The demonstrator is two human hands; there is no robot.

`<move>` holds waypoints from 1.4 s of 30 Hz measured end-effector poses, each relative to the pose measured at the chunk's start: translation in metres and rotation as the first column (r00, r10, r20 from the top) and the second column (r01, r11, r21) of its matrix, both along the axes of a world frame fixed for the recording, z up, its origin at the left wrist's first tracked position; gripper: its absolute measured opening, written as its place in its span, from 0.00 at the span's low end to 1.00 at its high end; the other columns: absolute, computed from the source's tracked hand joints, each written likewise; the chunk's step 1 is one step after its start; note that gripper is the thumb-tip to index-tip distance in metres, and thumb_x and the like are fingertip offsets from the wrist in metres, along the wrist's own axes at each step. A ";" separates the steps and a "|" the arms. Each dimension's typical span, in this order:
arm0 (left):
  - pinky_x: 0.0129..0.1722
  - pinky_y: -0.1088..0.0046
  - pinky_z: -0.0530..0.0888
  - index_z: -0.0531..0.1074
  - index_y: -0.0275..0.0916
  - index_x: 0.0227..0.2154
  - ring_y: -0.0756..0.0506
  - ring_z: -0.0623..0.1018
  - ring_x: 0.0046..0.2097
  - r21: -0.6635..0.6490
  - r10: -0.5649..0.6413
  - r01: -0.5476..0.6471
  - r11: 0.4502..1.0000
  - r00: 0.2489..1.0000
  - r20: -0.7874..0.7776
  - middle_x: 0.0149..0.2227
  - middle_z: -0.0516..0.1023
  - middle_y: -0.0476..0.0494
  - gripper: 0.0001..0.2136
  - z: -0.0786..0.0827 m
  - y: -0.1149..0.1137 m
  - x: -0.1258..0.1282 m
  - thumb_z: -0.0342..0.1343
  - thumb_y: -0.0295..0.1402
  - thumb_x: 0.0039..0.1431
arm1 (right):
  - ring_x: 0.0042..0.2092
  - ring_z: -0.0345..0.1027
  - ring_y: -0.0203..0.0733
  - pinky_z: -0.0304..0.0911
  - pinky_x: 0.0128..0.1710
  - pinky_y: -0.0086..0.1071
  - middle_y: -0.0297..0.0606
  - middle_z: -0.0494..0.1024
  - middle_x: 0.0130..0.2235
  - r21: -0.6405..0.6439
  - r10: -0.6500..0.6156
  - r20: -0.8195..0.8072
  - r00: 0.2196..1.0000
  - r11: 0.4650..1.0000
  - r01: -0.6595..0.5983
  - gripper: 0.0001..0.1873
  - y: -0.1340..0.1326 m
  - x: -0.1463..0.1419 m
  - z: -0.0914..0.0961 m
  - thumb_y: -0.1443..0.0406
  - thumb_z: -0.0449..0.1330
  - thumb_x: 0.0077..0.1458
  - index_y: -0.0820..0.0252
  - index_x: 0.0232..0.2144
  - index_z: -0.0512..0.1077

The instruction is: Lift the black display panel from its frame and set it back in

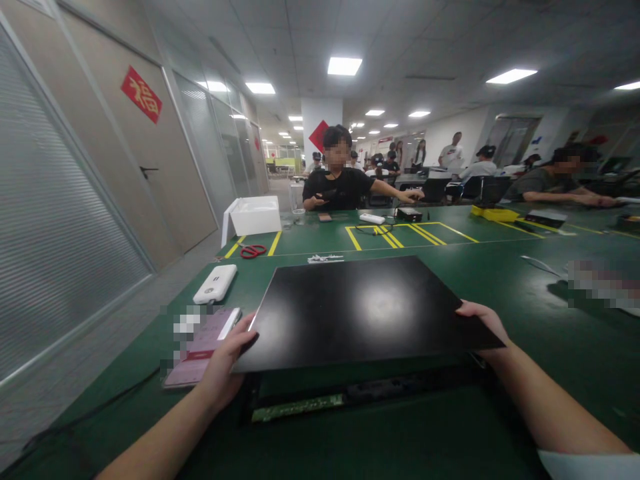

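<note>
A large flat black panel [360, 307] is held level above the green table [525, 293]. My left hand [225, 363] grips its near left corner, thumb on top. My right hand [483, 327] grips its near right corner, fingers curled over the edge. Under the panel's near edge lies a dark base with a green circuit strip [297, 408] showing.
A white power bank [215, 283] and a pink booklet [203, 347] lie at the left. Red scissors [253, 251], a white box [255, 215] and small metal parts [325, 259] sit farther back. A person in black sits across the table; others work to the right.
</note>
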State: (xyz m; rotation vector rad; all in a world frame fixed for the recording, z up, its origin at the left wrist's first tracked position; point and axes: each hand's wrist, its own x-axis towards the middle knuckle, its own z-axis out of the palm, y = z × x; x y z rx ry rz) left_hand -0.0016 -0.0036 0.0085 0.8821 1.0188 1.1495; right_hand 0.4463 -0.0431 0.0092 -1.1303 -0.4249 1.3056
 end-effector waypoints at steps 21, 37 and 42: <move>0.38 0.67 0.72 0.73 0.38 0.49 0.37 0.78 0.46 0.053 0.112 -0.113 0.992 0.994 0.012 0.43 0.81 0.45 0.25 -0.002 0.000 0.003 0.61 0.35 0.44 | 0.11 0.49 0.26 0.40 0.09 0.20 0.46 0.80 0.23 0.063 -0.147 0.447 0.882 0.989 0.133 0.20 0.016 0.017 -0.016 0.71 0.61 0.39 0.64 0.40 0.72; 0.27 0.72 0.69 0.73 0.38 0.40 0.41 0.80 0.36 0.031 0.083 -0.080 0.996 0.990 -0.111 0.38 0.82 0.47 0.23 0.006 -0.007 0.010 0.65 0.32 0.35 | 0.12 0.48 0.28 0.41 0.13 0.25 0.44 0.79 0.21 0.023 -0.130 0.677 0.724 0.987 0.156 0.17 0.013 0.016 -0.016 0.61 0.59 0.49 0.63 0.41 0.71; 0.28 0.70 0.71 0.72 0.39 0.45 0.42 0.80 0.33 0.012 0.043 -0.042 0.999 0.992 -0.115 0.40 0.82 0.45 0.27 0.003 -0.006 0.010 0.66 0.33 0.36 | 0.12 0.48 0.28 0.41 0.13 0.25 0.43 0.79 0.21 0.033 -0.138 0.704 0.696 0.986 0.162 0.18 0.011 0.016 -0.015 0.59 0.59 0.49 0.63 0.41 0.71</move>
